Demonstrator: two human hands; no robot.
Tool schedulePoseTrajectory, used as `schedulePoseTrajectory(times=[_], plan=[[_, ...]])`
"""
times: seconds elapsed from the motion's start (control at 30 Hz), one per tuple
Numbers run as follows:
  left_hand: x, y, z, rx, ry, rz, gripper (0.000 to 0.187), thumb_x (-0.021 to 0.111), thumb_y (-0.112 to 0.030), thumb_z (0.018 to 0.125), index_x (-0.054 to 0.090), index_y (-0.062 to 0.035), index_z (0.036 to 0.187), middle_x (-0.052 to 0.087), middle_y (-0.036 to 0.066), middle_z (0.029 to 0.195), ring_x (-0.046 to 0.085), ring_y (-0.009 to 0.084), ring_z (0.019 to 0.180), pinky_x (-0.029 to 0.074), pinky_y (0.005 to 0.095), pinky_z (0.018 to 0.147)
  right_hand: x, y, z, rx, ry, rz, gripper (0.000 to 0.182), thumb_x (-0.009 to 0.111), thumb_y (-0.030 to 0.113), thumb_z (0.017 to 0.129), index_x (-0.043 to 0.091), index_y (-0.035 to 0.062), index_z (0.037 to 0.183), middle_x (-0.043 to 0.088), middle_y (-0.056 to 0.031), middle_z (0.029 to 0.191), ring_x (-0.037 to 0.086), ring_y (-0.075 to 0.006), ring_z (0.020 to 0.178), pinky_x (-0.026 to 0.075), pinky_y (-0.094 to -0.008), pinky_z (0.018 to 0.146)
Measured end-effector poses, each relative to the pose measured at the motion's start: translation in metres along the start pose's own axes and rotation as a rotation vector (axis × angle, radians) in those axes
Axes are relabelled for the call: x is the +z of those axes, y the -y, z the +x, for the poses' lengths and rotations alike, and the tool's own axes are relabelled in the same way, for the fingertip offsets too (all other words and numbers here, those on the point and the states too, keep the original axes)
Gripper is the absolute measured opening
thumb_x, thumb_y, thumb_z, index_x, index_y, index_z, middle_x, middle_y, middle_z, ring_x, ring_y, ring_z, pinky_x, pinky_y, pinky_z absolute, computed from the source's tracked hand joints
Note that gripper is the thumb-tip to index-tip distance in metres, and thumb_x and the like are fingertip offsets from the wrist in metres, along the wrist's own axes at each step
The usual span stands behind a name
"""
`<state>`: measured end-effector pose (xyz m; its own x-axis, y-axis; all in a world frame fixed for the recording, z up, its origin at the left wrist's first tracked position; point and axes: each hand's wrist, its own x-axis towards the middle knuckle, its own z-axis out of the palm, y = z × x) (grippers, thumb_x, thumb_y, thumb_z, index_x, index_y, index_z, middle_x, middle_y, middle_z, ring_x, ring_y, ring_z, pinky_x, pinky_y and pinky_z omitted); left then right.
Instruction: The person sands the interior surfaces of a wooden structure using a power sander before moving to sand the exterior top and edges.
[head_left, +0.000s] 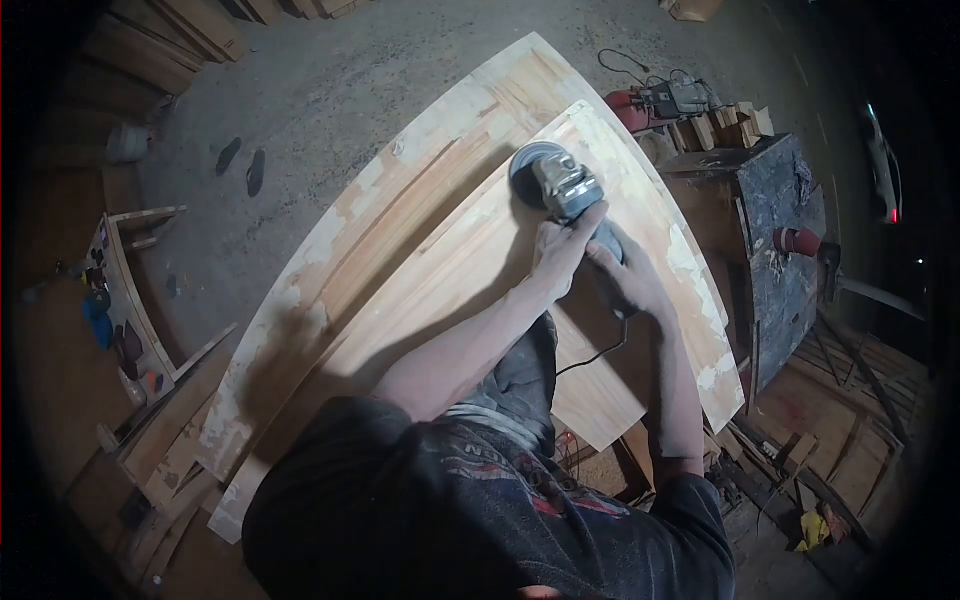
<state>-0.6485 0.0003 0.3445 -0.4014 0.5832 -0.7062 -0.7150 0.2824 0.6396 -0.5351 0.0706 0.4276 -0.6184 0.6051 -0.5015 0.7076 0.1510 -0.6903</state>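
Saw a grey angle grinder (pixel 573 190) with shiny metal head and round disc (pixel 525 178), set against a pale, patchy wooden panel (pixel 480 250). Clasped it with left hand (pixel 562 248) near the head, right hand (pixel 632 272) around the body, above dark cord (pixel 594 360).

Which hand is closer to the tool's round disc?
The left hand, up by the metal head of the grinder; the right hand is farther back, near the cord.
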Motion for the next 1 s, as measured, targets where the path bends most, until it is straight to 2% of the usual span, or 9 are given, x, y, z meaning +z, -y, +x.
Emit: schedulePoseTrajectory(times=[0.07,0.23,0.4,0.47,0.53,0.57,0.67,0.8,1.0], plan=[[0.006,-0.017,0.004,0.051,0.277,-0.121,0.076,0.087,-0.063,0.074,0.067,0.0039,0.106,0.068,0.008,0.095,0.062,0.0125,0.087,0.051,0.0318,0.077,-0.005,-0.005,0.003,0.051,-0.049,0.056,0.07,0.063,0.055,0.098,0.054,0.0035,0.145,0.069,-0.0215,0.125,0.066,-0.0321,0.116,0.048,-0.0421,0.101],[-0.004,-0.03,0.016,-0.075,0.357,-0.021,0.061,0.09,-0.05,0.078,0.071,0.0025,0.104,0.07,0.007,0.098,0.063,0.0099,0.085,0.051,0.029,0.076,0.012,0.0,0.0,0.069,-0.107,0.105,0.07,0.06,0.055,0.1,0.053,0.0027,0.146,0.069,-0.0209,0.123,0.066,-0.0287,0.114,0.047,-0.0401,0.1],[-0.058,0.006,-0.036,-0.064,0.213,-0.167,0.057,0.084,-0.05,0.086,0.07,0.0023,0.103,0.068,0.004,0.094,0.062,0.0088,0.082,0.049,0.0263,0.066,0.047,0.013,-0.029,-0.079,0.033,0.069,0.069,0.066,0.05,0.098,0.05,0.0043,0.147,0.07,-0.022,0.121,0.069,-0.0292,0.109,0.051,-0.0412,0.097],[-0.085,-0.001,-0.077,-0.126,0.097,-0.169,0.061,0.082,-0.05,0.088,0.067,0.0044,0.11,0.069,0.006,0.099,0.065,0.0109,0.085,0.052,0.0271,0.067,0.06,0.027,-0.04,-0.066,0.186,0.016,0.073,0.068,0.048,0.096,0.046,0.0075,0.152,0.071,-0.026,0.117,0.07,-0.038,0.115,0.052,-0.0446,0.1],[-0.108,0.011,-0.107,0.145,0.061,-0.246,0.062,0.08,-0.048,0.091,0.063,0.005,0.119,0.068,0.009,0.106,0.067,0.0133,0.09,0.056,0.0283,0.072,0.079,0.038,-0.048,-0.144,0.272,-0.002,0.076,0.068,0.049,0.095,0.045,0.0043,0.152,0.069,-0.031,0.117,0.067,-0.0451,0.115,0.052,-0.0474,0.099],[-0.114,0.002,-0.121,-0.129,-0.111,-0.347,0.059,0.079,-0.043,0.093,0.061,0.0024,0.125,0.067,0.01,0.114,0.067,0.0153,0.1,0.057,0.0307,0.08,0.089,0.042,-0.05,-0.142,0.275,0.002,0.076,0.068,0.049,0.095,0.045,0.0043,0.152,0.069,-0.031,0.117,0.067,-0.0451,0.115,0.052,-0.0474,0.099],[-0.13,0.039,-0.121,0.135,-0.249,-0.568,0.059,0.079,-0.041,0.093,0.059,0.0003,0.131,0.065,0.01,0.122,0.065,0.0161,0.108,0.056,0.0332,0.088,0.106,0.052,-0.05,-0.208,0.371,-0.168,0.078,0.067,0.051,0.095,0.044,0.0018,0.151,0.067,-0.0353,0.116,0.065,-0.0498,0.113,0.052,-0.0501,0.098],[-0.128,0.02,-0.107,-0.051,-0.096,-0.38,0.068,0.083,-0.04,0.09,0.053,-0.0017,0.138,0.065,0.009,0.121,0.064,0.0154,0.107,0.055,0.0323,0.088,0.097,0.053,-0.047,-0.201,0.295,-0.121,0.077,0.067,0.051,0.094,0.046,0.0015,0.15,0.068,-0.0354,0.112,0.066,-0.0503,0.11,0.052,-0.0506,0.097],[-0.075,-0.021,-0.079,-0.145,-0.009,-0.21,0.08,0.083,-0.053,0.085,0.053,0.0079,0.128,0.065,0.01,0.114,0.064,0.0135,0.1,0.053,0.0289,0.083,0.053,0.043,-0.027,-0.112,0.124,-0.051,0.071,0.071,0.046,0.093,0.05,0.0061,0.148,0.073,-0.0265,0.111,0.072,-0.0427,0.107,0.055,-0.0466,0.094]])
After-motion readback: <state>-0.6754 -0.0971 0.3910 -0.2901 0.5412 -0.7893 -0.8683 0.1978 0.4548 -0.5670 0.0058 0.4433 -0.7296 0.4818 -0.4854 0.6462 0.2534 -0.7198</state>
